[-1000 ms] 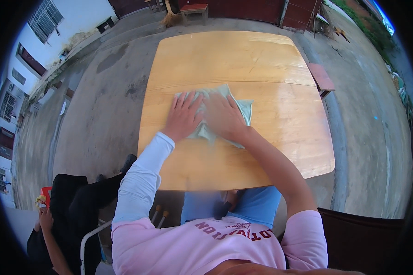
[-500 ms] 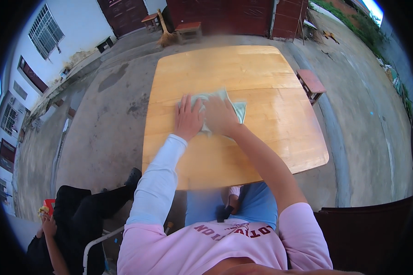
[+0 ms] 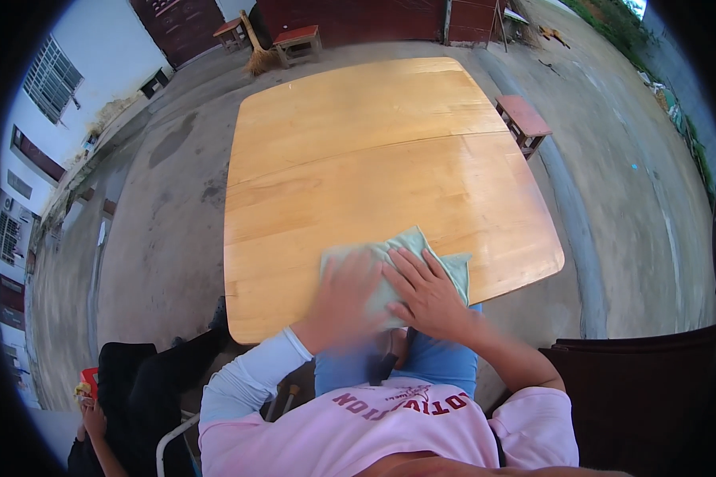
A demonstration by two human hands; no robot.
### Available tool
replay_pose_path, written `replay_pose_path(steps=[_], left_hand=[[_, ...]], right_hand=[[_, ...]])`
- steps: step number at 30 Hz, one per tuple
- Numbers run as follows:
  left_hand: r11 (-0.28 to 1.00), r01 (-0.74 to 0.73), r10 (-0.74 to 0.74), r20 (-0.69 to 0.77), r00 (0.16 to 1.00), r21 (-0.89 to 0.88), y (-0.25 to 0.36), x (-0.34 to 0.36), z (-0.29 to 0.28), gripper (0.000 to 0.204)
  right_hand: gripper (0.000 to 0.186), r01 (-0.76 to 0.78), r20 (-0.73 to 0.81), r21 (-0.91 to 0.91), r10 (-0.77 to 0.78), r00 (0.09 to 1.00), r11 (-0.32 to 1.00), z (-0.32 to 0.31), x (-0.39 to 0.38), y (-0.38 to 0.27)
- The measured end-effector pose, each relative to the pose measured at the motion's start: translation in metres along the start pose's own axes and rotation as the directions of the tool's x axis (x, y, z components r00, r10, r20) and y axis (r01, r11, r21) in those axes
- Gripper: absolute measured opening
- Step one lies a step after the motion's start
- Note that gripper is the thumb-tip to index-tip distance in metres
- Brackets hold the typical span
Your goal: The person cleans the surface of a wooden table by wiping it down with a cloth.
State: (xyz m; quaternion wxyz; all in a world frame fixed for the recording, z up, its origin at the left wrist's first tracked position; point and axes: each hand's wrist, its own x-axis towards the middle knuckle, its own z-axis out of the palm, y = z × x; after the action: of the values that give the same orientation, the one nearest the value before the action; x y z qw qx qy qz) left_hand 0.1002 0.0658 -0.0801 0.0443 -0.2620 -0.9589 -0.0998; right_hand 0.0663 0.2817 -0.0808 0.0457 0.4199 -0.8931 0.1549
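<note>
The pale green cloth (image 3: 457,272) lies spread on the light wooden table (image 3: 326,171), at the lower centre of the frame, by the tabletop's near edge. Half a second ago it lay close to the seam across the boards; since then it has been drawn toward the body, so I judge the wiping has passed from the middle of the top to the near strip. Whether any of the cloth hangs over the edge is hidden by the hands.

The right hand (image 3: 428,296) presses flat on the cloth, palm down, fingers extended, not closed on it. The left hand (image 3: 342,296) lies over the cloth's left part but is too blurred to tell whether its fingers are spread or curled. The two are side by side; earlier the right was the blurred one.

Further out, a red-topped stool (image 3: 523,118) stands beside the table, right of the upper centre. At the upper left are a straw broom (image 3: 259,59) and a red bench (image 3: 297,35). At the lower left sits a person in black trousers (image 3: 139,383).
</note>
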Motion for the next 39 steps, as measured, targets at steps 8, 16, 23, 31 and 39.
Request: replay_pose_path(steps=[8,16,23,31,39], left_hand=[[0.997,0.014,-0.005,-0.125,0.992,0.070,-0.060,0.111,0.022,0.065],[0.996,0.094,-0.089,-0.248,0.965,0.007,-0.107,0.182,0.028,0.053],[0.949,0.257,-0.121,-0.541,0.832,0.184,-0.099,0.196,0.060,0.051],[0.993,0.082,-0.039,-0.417,0.908,0.085,-0.023,0.117,0.056,0.059],[0.997,-0.077,0.067,-0.271,0.960,-0.027,0.039,0.062,0.041,0.072]], right_hand=[[0.054,-0.080,0.001,-0.073,0.081,0.997,0.994,-0.005,0.086,0.087],[0.050,-0.194,-0.005,-0.110,0.195,0.981,0.975,0.009,0.159,0.138],[0.047,-0.272,-0.075,-0.133,0.264,0.962,0.953,0.023,0.162,0.162],[0.052,-0.108,-0.110,-0.167,0.090,0.990,0.980,0.012,0.051,0.112],[0.053,-0.158,-0.026,-0.067,0.157,0.987,0.985,-0.018,-0.033,0.048]])
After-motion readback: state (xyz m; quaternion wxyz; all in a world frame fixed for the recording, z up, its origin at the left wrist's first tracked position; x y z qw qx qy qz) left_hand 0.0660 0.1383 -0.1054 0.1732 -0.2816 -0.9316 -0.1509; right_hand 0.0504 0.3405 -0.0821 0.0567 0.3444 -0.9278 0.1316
